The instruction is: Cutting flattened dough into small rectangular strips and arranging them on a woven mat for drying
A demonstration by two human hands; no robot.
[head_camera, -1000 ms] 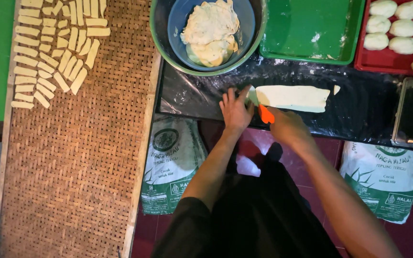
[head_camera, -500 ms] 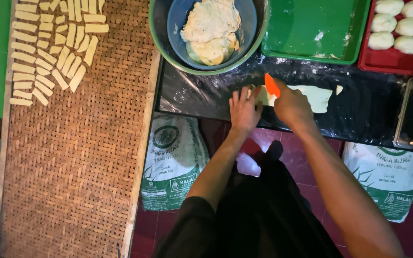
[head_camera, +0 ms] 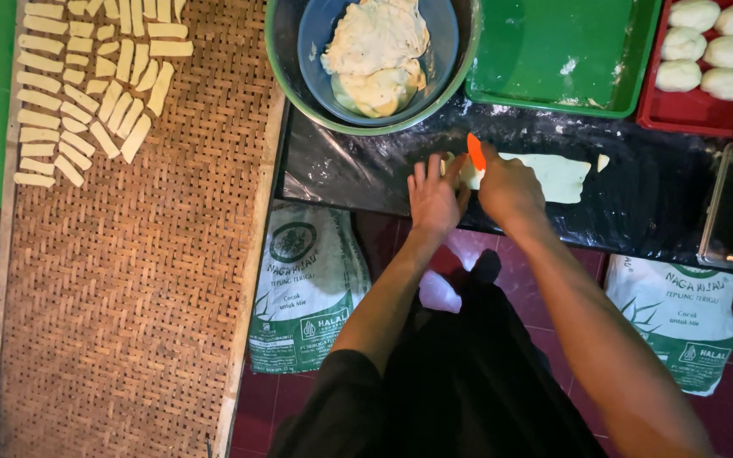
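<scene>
On the black-covered table [head_camera: 341,170], near the middle, a flat strip of dough [head_camera: 553,175] lies pale and thin. The left hand [head_camera: 433,197] presses its left end, fingers spread flat. The right hand [head_camera: 509,185] has its fingers closed around an orange cutter [head_camera: 475,151], blade on the dough. The strip looks soft, light and easily stretched (probably a bit sticky), best lifted from underneath by its ends. Cut pieces [head_camera: 86,93] lie on the woven mat [head_camera: 129,297], far left.

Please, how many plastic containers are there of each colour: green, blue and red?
Green: 2, basin and green tray
Blue: 1, bowl
Red: 1, red tray
Total: 4
</scene>
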